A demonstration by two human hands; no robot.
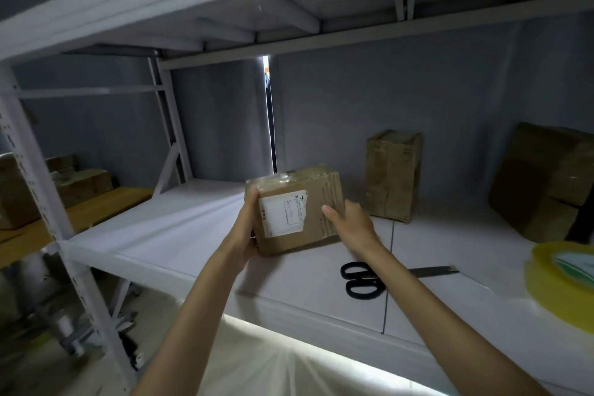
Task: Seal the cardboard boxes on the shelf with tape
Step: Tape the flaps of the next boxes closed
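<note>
Shelf unit: a white metal shelf [167, 228] at chest height, with another deck above it; a seam runs front to back through the board right of centre.
Back wall: grey panels behind the shelf, split by a narrow vertical gap [269, 112] that lets light through, straight behind the held box.
Big box: a large cardboard box [546, 180] far right at the back, tilted, partly cut off by the picture edge.
Upright box: a tall cardboard box [392, 175] standing on end near the back wall, wrapped in wrinkled tape, just right of the held box and apart from it.
Held box: a small cardboard box [297, 209] at the middle of the shelf, tipped toward the camera so its white label [283, 214] faces up; its near bottom edge looks to rest on the board; glossy tape shows along its top far edge.
Left stack: more cardboard boxes [80, 180] on a wooden surface beyond the left upright, well apart.
Tape roll: a yellowish roll of tape [559, 286] at the right edge, blurred, near the shelf front.
Left hand: left hand [249, 225] clamped on the box's left side, fingers wrapped round the corner.
Right hand: right hand [352, 223] pressed on the box's right side, thumb on the front face; its forearm crosses over the scissors.
Scissors: black-handled scissors [363, 280] lying flat near the front, blades shut, pointing right, between the held box and the tape roll.
</note>
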